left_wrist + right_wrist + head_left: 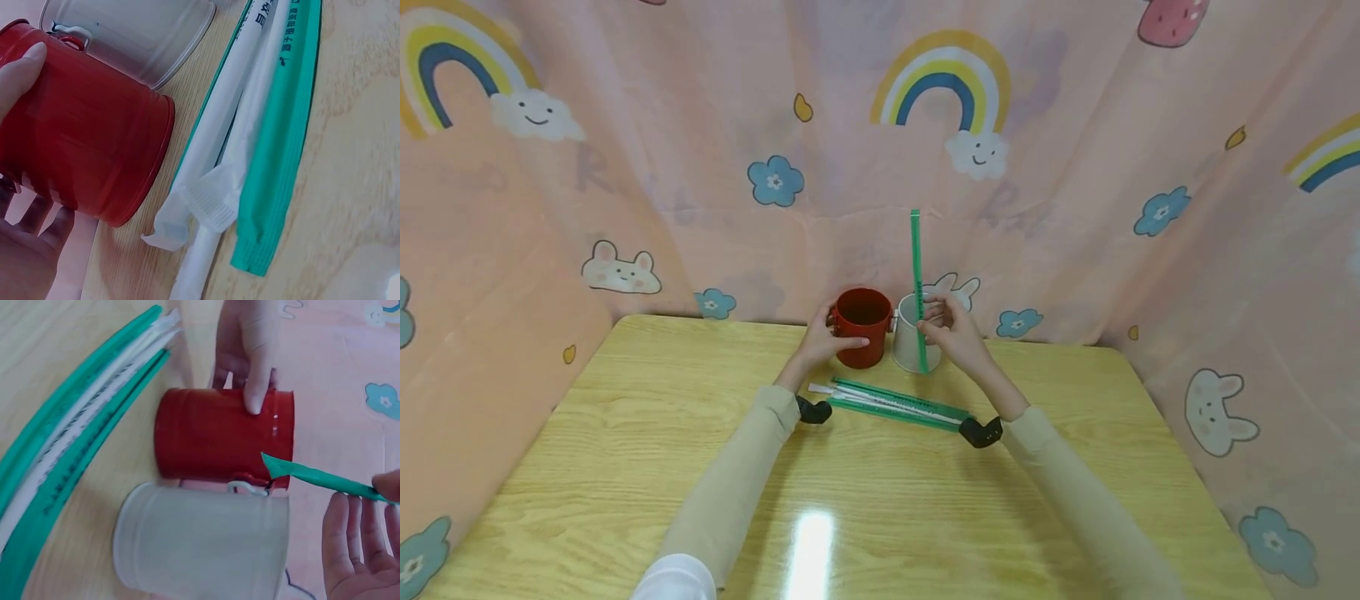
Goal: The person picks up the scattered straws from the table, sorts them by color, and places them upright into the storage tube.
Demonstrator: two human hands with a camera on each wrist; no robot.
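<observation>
My left hand [820,340] grips a small red metal bucket [871,354] with its thumb on the front and fingers around the far side. The bucket stands upright at the back of the table. Close beside it on the right is a white bucket [200,540], also upright. My right hand [958,333] pinches a green paper-wrapped straw [916,258] between thumb and fingers. In the head view the straw points upward and overlaps the white bucket; in the right wrist view its lower tip [275,465] shows in front of the bucket rims.
Several wrapped straws [275,156], green and white, lie in a bundle on the wooden table [700,483] in front of the buckets. A pink patterned curtain [820,250] hangs right behind the table and along its sides. Black wrist cameras [981,432] sit below both hands.
</observation>
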